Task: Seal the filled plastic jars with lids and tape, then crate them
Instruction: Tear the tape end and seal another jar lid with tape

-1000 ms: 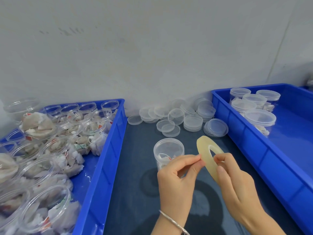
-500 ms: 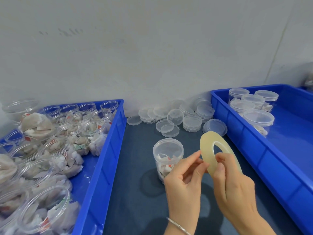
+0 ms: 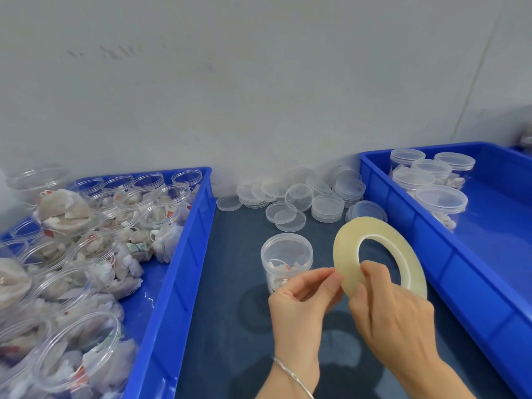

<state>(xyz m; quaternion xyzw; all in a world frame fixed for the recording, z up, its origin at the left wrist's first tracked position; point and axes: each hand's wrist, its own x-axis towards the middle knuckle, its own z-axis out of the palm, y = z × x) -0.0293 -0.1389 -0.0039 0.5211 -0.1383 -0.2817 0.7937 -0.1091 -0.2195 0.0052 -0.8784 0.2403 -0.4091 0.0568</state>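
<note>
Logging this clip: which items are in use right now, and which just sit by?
In use: tape roll, right hand, left hand, lidded jar.
Sitting by: loose lids, left crate of open jars, right crate with sealed jars.

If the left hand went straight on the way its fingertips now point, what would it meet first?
Probably the tape roll: the left hand points right, fingertips at its edge, apparently pinching the tape end.

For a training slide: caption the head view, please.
Both hands pick at a tape roll beside a lidded jar, between two blue crates.
</note>
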